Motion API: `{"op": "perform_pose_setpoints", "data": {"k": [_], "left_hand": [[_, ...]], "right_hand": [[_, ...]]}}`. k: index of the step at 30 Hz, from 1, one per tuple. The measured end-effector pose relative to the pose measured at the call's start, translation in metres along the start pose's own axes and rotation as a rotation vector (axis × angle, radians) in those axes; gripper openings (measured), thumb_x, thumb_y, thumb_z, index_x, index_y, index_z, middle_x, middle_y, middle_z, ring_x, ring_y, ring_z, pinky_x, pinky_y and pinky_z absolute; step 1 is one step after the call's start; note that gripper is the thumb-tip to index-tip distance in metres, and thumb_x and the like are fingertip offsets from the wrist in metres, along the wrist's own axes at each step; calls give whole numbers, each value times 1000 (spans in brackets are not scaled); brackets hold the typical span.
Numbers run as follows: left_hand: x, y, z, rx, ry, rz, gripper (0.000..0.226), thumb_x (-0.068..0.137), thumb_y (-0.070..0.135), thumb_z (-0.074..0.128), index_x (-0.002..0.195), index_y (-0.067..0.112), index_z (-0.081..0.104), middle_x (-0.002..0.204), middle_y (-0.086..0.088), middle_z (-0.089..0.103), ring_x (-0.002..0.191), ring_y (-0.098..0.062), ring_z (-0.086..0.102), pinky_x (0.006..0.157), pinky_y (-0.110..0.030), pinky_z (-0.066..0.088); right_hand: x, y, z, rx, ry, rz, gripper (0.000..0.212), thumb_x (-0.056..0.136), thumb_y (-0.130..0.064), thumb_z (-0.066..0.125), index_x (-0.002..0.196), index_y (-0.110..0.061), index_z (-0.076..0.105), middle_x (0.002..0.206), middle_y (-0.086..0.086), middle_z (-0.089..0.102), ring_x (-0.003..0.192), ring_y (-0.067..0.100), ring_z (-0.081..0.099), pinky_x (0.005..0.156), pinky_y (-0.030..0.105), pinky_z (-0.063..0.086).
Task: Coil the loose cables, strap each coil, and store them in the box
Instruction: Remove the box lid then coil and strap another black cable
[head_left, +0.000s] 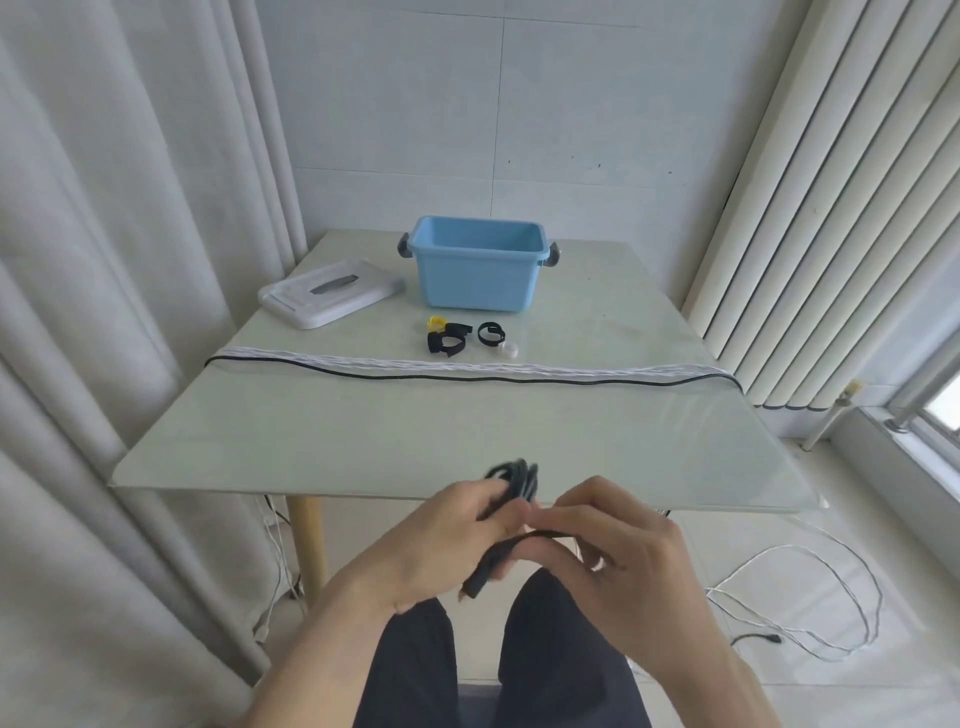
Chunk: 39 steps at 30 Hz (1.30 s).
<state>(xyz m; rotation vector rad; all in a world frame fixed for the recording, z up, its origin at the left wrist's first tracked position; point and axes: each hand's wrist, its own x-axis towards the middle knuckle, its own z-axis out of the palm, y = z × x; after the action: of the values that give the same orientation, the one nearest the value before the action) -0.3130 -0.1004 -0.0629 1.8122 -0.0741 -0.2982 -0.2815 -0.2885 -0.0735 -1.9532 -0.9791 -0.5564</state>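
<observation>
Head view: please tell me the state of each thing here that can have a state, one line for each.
Blue box: open, lid off, upright on table.
White lid: lying flat left of the box.
Black coil: gathered, held by both hands.
Left hand: gripping the coil.
Right hand: pinching a black strap.
Spare straps: loose on table.
Cables across table: uncoiled.

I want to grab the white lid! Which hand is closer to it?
Left. The left hand is low at the table's near edge, on the same side as the white lid. The right hand sits beside it, farther right. Both hold the black cable coil.
</observation>
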Motion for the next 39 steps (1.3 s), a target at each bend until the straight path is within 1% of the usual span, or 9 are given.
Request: {"op": "perform_pose_setpoints", "data": {"k": [6, 9, 12, 16, 21, 25, 29, 32, 39], "left_hand": [[-2, 1, 3, -312, -291, -31, 45, 96, 45, 40, 82, 6, 56, 52, 3, 39, 42, -10, 24, 48, -29, 15], [0, -7, -5, -595, -323, -46, 36, 86, 46, 57, 73, 12, 59, 48, 5, 29, 37, -8, 22, 39, -20, 18], [7, -20, -16, -1007, -330, 17, 31, 85, 41, 65, 74, 13, 58, 47, 7, 27, 36, -9, 23, 38, -21, 24], [12, -22, -5, -1217, -90, -3, 33, 91, 38, 53, 70, 12, 54, 42, 9, 28, 32, -7, 20, 35, -22, 21], [17, -18, 20, -1200, 313, -74, 48, 97, 45, 44, 60, 15, 48, 41, 8, 22, 29, -7, 19, 32, -21, 19], [19, -11, 33, -1248, 384, -44, 48, 98, 45, 45, 60, 16, 47, 42, 8, 21, 32, -7, 18, 33, -22, 23], [22, -16, 37, -1360, 456, -35, 48, 97, 47, 45, 61, 16, 48, 43, 8, 20, 32, -8, 17, 34, -22, 22], [21, -21, 40, -1388, 505, -18, 57, 97, 55, 38, 59, 15, 49, 44, 7, 21, 33, -9, 19, 33, -24, 22], [17, -19, 38, -1326, 558, -18, 47, 98, 40, 39, 58, 17, 46, 43, 6, 22, 33, -10, 18, 36, -24, 21]], "right_hand": [[1, 14, 2, 72, 26, 181, 44, 70, -65, 77, 90, -26, 77, 88, -15, 60, 71, 9, 58, 59, 10, 40], [0, 24, 2, 186, -98, 345, 60, 81, -81, 50, 96, -28, 74, 93, -12, 64, 83, 10, 62, 69, 15, 43], [1, 36, 5, 586, -321, 602, 76, 92, -72, 36, 88, -3, 70, 87, 6, 74, 81, 17, 68, 77, 23, 49], [0, 44, 4, 1077, -421, 787, 68, 88, -64, 60, 95, 4, 57, 85, 27, 68, 85, 39, 70, 77, 43, 55], [1, 41, 12, 1387, -211, 839, 66, 74, -40, 87, 113, 7, 62, 66, 5, 54, 56, 18, 58, 73, 38, 57], [-3, 32, 29, 1844, -49, 906, 45, 93, -33, 69, 121, 3, 66, 62, -2, 50, 50, 11, 51, 71, 32, 58], [8, 11, 37, 1640, 143, 1116, 50, 94, -54, 48, 78, -9, 61, 39, -8, 23, 29, 7, 25, 38, 22, 36], [14, 4, 43, 1471, 291, 1238, 47, 96, -46, 53, 64, -13, 47, 41, -7, 17, 29, 7, 15, 33, 21, 18], [23, 2, 37, 1038, 162, 1165, 52, 101, -42, 50, 63, -8, 57, 43, 3, 29, 37, 17, 30, 46, 30, 39]]}}
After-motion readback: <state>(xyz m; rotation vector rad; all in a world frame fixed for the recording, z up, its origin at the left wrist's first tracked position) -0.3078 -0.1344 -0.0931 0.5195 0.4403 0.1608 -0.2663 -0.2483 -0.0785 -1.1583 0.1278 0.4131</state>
